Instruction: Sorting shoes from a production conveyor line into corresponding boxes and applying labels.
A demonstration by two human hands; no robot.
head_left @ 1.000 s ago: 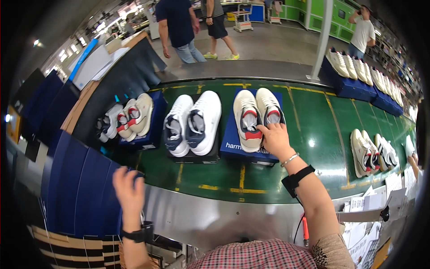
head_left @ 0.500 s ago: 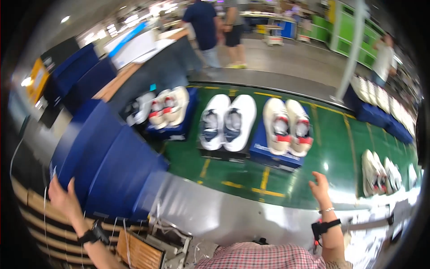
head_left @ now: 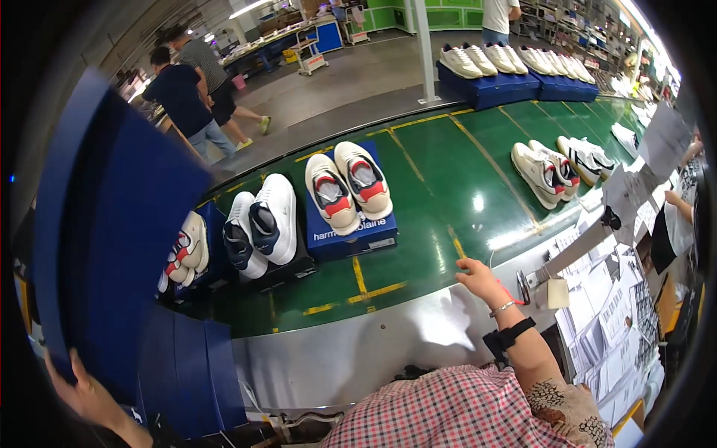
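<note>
My left hand (head_left: pixel 88 396) grips the lower end of a large dark blue shoe box (head_left: pixel 112 239), which stands tall at the left, its top smeared by motion. More blue boxes (head_left: pixel 187 366) stand packed together beside it. Over the metal edge of the green table, my right hand (head_left: pixel 482 282) is empty, its fingers loosely apart. Ahead sit cream sneakers with red heels (head_left: pixel 347 187) on a blue box (head_left: pixel 355 243). White sneakers with navy linings (head_left: pixel 261 228) rest on a black box (head_left: pixel 280 276). Another cream and red pair (head_left: pixel 190 246) is partly hidden behind the raised box.
Further right on the green table (head_left: pixel 426 194) lie more sneakers (head_left: pixel 545 172). Rows of pale shoes (head_left: pixel 485 60) top blue boxes at the far edge, near a white post (head_left: pixel 423 52). Papers (head_left: pixel 597 328) fill the right side, where another person's hand shows. Two people walk at far left.
My left hand has brought a blue box up from the packed boxes. My right hand remains empty over the table edge. The view has swung right, shifting the shoes leftward.
</note>
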